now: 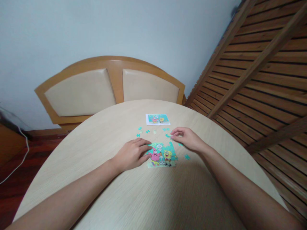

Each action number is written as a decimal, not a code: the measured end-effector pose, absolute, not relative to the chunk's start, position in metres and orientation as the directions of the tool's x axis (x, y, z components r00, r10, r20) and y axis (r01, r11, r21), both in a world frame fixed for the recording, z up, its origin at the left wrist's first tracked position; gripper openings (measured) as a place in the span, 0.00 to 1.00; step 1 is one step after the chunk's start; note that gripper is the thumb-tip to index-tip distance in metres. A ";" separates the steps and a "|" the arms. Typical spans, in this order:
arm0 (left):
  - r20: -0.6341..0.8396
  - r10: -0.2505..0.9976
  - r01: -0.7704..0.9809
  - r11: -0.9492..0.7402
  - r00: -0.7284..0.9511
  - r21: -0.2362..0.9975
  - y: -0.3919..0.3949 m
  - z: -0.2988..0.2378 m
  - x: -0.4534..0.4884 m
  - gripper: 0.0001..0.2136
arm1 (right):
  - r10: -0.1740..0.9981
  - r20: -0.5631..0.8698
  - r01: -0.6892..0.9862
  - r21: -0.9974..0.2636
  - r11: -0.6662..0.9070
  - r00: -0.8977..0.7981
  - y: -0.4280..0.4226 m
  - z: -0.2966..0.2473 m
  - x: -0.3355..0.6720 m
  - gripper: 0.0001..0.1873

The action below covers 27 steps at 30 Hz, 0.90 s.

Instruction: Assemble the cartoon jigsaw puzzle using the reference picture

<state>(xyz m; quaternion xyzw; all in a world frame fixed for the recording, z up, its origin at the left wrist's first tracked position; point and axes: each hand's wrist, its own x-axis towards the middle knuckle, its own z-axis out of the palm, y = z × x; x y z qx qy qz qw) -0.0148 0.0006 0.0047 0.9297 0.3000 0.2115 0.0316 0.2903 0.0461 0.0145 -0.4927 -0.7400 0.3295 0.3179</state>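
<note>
pale table: left fingers loosely open on puzzle, right fingers pinching a piece.

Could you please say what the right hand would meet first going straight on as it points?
The right hand would probably first meet the teal puzzle piece just ahead; they may already touch, as depth is unclear.

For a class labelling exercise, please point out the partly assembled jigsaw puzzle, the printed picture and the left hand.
Partly assembled jigsaw puzzle [162, 156], head view: middle of the joined pieces.
Printed picture [158, 119], head view: middle of its image.
Left hand [131, 154], head view: back of the hand.
</note>
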 end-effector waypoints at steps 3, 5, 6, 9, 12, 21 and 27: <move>0.376 0.570 0.543 -0.819 0.731 0.186 0.000 0.005 -0.015 0.14 | 0.918 0.189 0.471 -0.812 0.345 -0.348 0.037 0.020 0.273 0.15; 0.375 0.571 0.543 -0.818 0.730 0.189 0.000 0.005 -0.015 0.14 | 0.915 0.194 0.474 -0.806 0.354 -0.354 0.033 0.018 0.266 0.14; 0.375 0.571 0.543 -0.818 0.730 0.190 0.000 0.005 -0.015 0.14 | 0.915 0.195 0.476 -0.804 0.355 -0.354 0.032 0.015 0.264 0.14; 0.374 0.570 0.542 -0.819 0.731 0.188 0.000 0.005 -0.015 0.14 | 0.913 0.198 0.485 -0.796 0.363 -0.357 0.032 0.008 0.264 0.13; 0.372 0.569 0.542 -0.820 0.734 0.184 0.000 0.005 -0.014 0.15 | 0.906 0.190 0.502 -0.780 0.373 -0.379 0.032 0.005 0.267 0.12; 0.363 0.570 0.551 -0.818 0.737 0.165 -0.003 0.007 -0.014 0.14 | 0.886 0.202 0.537 -0.732 0.421 -0.418 0.034 0.005 0.269 0.10; 0.369 0.568 0.553 -0.818 0.736 0.156 -0.003 0.007 -0.014 0.14 | 0.885 0.191 0.548 -0.724 0.419 -0.425 0.035 0.003 0.269 0.10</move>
